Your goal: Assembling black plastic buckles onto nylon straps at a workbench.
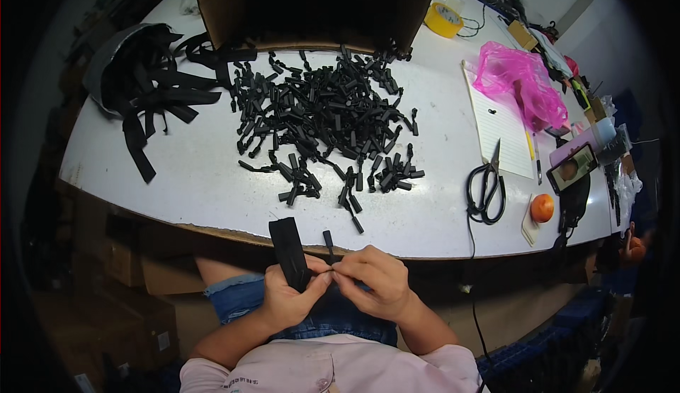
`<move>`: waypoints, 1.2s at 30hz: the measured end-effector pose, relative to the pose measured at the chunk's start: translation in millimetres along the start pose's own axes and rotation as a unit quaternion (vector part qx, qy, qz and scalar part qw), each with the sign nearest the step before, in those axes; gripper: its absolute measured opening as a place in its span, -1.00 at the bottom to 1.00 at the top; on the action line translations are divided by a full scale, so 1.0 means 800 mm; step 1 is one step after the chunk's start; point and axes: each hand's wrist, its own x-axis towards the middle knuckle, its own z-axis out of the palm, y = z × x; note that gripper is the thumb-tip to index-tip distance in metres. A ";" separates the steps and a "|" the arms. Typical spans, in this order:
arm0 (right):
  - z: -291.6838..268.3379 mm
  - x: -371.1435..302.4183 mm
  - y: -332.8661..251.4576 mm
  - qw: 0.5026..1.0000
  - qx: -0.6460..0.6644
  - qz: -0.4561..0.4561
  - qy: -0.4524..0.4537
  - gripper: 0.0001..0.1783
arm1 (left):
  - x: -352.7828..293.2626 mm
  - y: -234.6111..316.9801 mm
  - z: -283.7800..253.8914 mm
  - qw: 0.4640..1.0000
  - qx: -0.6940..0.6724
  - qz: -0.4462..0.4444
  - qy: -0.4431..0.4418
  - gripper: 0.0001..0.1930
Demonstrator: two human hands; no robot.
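Note:
Close to my body, below the table's front edge, my left hand (289, 298) is closed round a folded black fabric strip (286, 245) that stands up past the fingers. A line runs lengthwise along the strip, like a zipper's. My right hand (375, 281) pinches the thin end of a small black cord pull (328, 239), whose thicker tip points up toward the table. Thumbs and fingertips of both hands meet at that thin end and hide the exact joint. Ahead of them lies a large heap of similar black cord pulls (333, 106), with a few strays nearest me.
An open cardboard box (418, 21) stands behind the heap. At left, a bag (106, 74) spills black strips. Scissors (486, 189), a lined notepad (489, 120), a pink plastic bag (520, 81), an orange fruit (542, 208), yellow tape (443, 20) and a phone (572, 169) lie at right.

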 end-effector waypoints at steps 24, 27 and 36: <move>0.029 -0.017 -0.006 0.978 0.134 0.133 0.084 -0.87 | -0.001 0.004 -0.001 0.988 -0.147 -0.037 0.027 -0.82; 0.028 -0.017 -0.006 0.913 0.326 0.239 0.063 -0.93 | 0.000 0.003 -0.008 0.983 -0.174 -0.065 0.005 -0.83; -0.006 -0.003 0.004 0.751 0.474 0.440 -0.136 -0.93 | 0.002 0.008 -0.014 0.966 -0.223 -0.111 -0.070 -0.84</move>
